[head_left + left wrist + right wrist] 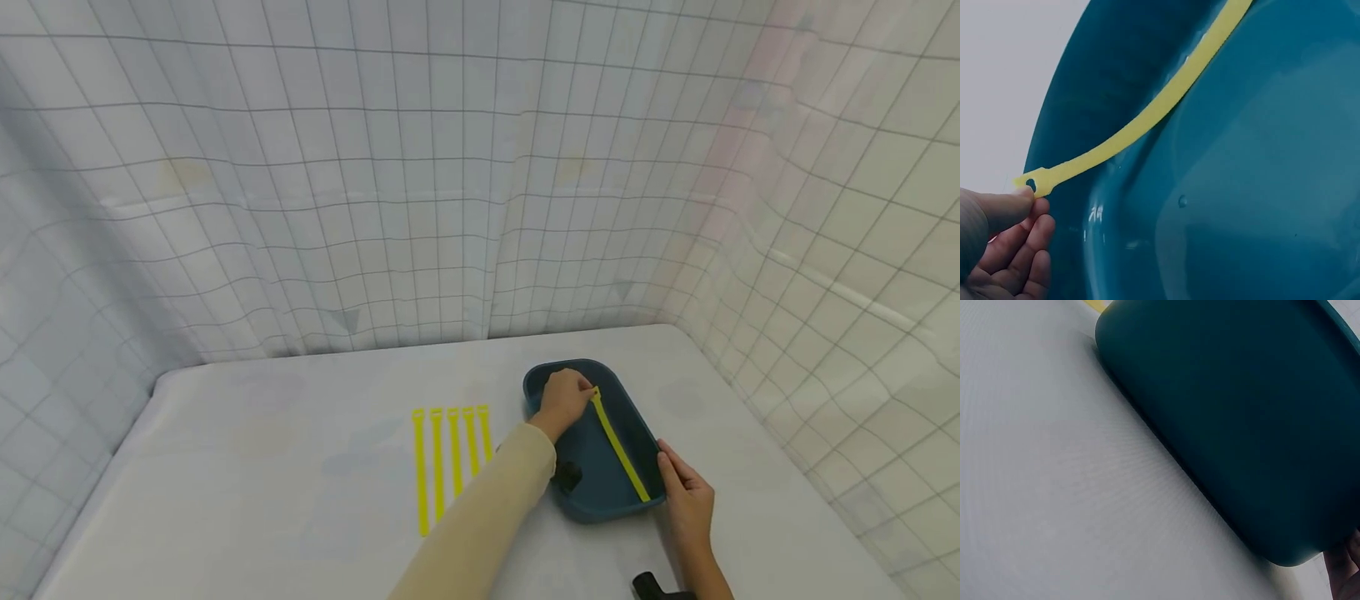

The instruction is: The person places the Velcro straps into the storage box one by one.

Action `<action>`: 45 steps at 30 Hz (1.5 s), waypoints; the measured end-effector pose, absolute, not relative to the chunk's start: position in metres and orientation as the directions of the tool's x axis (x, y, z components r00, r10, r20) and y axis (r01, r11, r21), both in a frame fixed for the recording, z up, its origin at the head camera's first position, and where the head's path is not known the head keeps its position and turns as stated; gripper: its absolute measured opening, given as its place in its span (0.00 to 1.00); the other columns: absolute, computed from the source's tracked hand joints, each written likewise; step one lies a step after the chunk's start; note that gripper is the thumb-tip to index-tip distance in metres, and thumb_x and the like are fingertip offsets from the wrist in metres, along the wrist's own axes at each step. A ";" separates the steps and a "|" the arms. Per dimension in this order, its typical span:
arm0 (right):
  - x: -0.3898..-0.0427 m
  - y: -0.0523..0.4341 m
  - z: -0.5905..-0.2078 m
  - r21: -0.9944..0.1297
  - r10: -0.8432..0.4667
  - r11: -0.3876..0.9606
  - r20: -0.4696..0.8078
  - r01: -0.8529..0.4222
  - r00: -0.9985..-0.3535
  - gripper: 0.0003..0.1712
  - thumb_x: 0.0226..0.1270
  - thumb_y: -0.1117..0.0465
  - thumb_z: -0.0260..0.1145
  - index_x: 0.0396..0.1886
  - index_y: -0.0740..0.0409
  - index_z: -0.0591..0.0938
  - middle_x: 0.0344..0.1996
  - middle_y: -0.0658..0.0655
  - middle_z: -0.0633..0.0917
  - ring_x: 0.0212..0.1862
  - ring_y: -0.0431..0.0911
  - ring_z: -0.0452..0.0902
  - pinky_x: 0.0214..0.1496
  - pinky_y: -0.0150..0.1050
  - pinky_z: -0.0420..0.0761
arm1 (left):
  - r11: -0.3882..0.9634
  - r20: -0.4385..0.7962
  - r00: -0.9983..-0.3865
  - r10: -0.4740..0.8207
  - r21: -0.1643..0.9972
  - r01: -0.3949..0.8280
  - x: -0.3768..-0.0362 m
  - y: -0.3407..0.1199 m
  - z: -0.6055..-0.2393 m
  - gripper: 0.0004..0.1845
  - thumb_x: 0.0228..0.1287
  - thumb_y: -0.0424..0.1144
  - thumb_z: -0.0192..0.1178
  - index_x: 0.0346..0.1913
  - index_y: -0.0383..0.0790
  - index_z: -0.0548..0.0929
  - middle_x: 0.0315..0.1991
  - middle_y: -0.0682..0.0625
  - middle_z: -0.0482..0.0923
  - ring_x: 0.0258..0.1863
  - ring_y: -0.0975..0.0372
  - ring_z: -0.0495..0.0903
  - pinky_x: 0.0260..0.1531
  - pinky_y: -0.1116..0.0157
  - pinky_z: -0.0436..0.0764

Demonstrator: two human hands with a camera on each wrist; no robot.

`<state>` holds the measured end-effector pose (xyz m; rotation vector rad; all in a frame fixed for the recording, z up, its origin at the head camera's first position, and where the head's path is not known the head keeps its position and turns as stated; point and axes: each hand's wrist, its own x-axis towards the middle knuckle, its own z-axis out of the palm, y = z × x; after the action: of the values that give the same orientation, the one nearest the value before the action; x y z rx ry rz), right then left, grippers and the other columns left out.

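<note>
A yellow hook-and-loop cable tie [618, 446] with a slotted head runs lengthwise inside a dark teal tub [592, 502]. My left hand [564, 400] reaches over the tub and pinches the tie's head between thumb and finger. In the left wrist view, that hand [1013, 244] holds the head near the tub's wall, and the strap curves away along the tub's inside. My right hand [688, 500] grips the tub's near right corner at the rim. In the right wrist view only a few fingers [1341, 569] show beneath the tub's corner.
Several more yellow cable ties [421, 471] lie side by side on the white table [285, 467], left of the tub. My left sleeve [487, 517] covers some of their lower ends. White grid-patterned curtains [420, 208] hang behind and on both sides.
</note>
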<state>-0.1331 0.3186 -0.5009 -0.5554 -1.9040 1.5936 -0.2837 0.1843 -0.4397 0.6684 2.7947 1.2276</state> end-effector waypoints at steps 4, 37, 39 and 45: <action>-0.133 0.316 -0.499 -0.980 0.651 0.193 0.159 -0.041 -0.742 0.22 0.65 0.56 0.61 0.53 0.66 0.78 0.51 0.56 0.78 0.51 0.27 0.71 0.47 0.19 0.69 | 0.574 0.169 -0.908 0.384 0.726 0.378 -0.283 0.184 -0.444 0.06 0.60 0.34 0.61 0.37 0.37 0.86 0.35 0.49 0.83 0.34 0.61 0.80 0.32 0.69 0.78; -0.131 0.316 -0.496 -0.986 0.677 0.164 0.103 0.013 -0.728 0.26 0.63 0.51 0.62 0.55 0.64 0.77 0.50 0.50 0.79 0.53 0.31 0.71 0.46 0.18 0.70 | 0.368 0.220 -0.885 0.410 0.849 0.381 -0.283 0.105 -0.428 0.10 0.62 0.36 0.60 0.44 0.37 0.84 0.39 0.50 0.82 0.39 0.60 0.80 0.35 0.69 0.77; -0.131 0.315 -0.496 -0.989 0.684 0.145 0.089 0.016 -0.724 0.26 0.63 0.51 0.63 0.55 0.63 0.77 0.50 0.51 0.79 0.53 0.30 0.71 0.46 0.18 0.70 | 0.367 0.221 -0.884 0.412 0.848 0.383 -0.283 0.099 -0.426 0.10 0.62 0.36 0.60 0.44 0.37 0.84 0.40 0.49 0.82 0.39 0.60 0.80 0.36 0.69 0.77; -0.130 0.314 -0.496 -0.996 0.682 0.084 0.071 -0.018 -0.728 0.27 0.61 0.52 0.65 0.54 0.66 0.77 0.45 0.43 0.81 0.51 0.28 0.72 0.45 0.19 0.70 | 0.386 0.213 -0.895 0.391 0.845 0.370 -0.282 0.084 -0.426 0.08 0.61 0.34 0.60 0.42 0.36 0.84 0.38 0.48 0.82 0.38 0.58 0.80 0.35 0.67 0.78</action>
<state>-0.1303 0.3141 -0.4959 -0.6536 -1.8319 1.6956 -0.2824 0.0838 -0.4263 0.7137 2.5972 1.5756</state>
